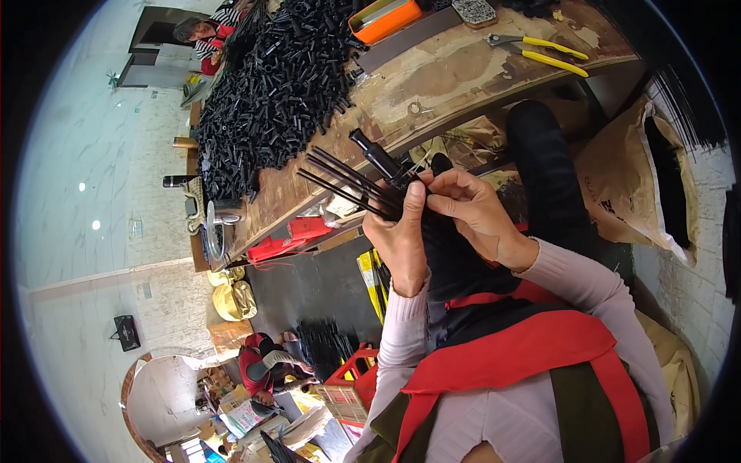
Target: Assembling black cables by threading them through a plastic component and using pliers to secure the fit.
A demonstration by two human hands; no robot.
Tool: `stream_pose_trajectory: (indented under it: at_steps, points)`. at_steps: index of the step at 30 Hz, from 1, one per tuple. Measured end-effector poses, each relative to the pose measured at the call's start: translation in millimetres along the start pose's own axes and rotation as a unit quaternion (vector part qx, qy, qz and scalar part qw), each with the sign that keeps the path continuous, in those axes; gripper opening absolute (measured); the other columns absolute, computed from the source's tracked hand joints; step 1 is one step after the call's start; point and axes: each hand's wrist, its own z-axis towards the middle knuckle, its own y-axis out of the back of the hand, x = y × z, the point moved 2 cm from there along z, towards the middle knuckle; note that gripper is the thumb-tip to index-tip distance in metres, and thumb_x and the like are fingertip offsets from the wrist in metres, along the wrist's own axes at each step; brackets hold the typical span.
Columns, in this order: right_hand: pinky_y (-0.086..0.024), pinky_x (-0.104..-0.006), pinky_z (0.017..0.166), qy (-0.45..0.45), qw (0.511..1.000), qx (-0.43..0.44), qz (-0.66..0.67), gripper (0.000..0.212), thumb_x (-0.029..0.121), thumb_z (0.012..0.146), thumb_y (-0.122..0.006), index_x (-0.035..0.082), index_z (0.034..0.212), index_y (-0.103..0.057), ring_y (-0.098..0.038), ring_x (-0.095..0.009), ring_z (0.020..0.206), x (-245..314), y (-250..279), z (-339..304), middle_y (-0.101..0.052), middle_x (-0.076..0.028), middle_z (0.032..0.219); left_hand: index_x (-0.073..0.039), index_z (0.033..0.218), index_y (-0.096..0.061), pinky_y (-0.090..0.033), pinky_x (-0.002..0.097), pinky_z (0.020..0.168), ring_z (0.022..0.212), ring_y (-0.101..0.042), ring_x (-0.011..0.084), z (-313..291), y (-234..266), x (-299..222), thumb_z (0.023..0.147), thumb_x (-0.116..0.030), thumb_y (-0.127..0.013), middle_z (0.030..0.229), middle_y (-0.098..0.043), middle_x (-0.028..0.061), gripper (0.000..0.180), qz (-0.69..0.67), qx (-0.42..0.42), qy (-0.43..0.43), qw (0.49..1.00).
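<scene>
"Checking hands first. Left one?"

"Left hand [397, 239] wrapped round a loose fan of thin black rods [359, 180]; thumb up by the near end of a stepped black tube [380, 160]."

"And the right?"

"Right hand [478, 216] narrow: thumb and forefinger drawn together just beside that same end. Cannot tell whether a small piece sits between them; the fingers hide it."

"Where does the tube lie?"

"Ahead of both hands and leftward, held up in front of the table [421, 100]; looks clear of the wood. Long axis slants up-left, roughly along the rods, free end toward the heap of small black plastic parts [285, 85]."

"Nearer hand?"

"Near end lies between the two, so close to call. My judgement: what counts is right fingertips against that end, with the rods fanned off to the left side."

"Anything else?"

"Yellow-handled pliers [556, 64] on the table, ahead and rightward, well apart from either hand."
</scene>
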Motion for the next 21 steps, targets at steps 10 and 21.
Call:
stream_pose_trajectory:
  at_steps: [10,21]
  points:
    - [-0.045,-0.0239,0.091,0.031,0.999,-0.017,-0.011,0.009,0.000,0.092,-0.065,0.002,0.100,-0.063,-0.059,-0.009,0.098,-11,11,-5,-0.063,-0.002,0.101,0.005,0.105,-0.065,-0.052,0.0277,0.083,0.089,-0.066,0.0143,7,8,8,0.085,-0.005,-0.075,0.098,-0.072,0.0114,0.024,-0.018,0.068,0.031,0.997]
    - [-0.046,-0.0251,0.093,-0.051,0.997,-0.012,0.058,0.011,0.000,0.092,-0.064,0.002,0.103,-0.063,-0.060,-0.010,0.098,-13,16,10,-0.063,-0.004,0.104,0.006,0.099,-0.069,-0.052,0.0238,0.079,0.087,-0.066,0.0103,5,4,7,0.085,0.000,-0.072,0.097,-0.072,0.0087,0.015,0.071,-0.008,0.026,0.997]
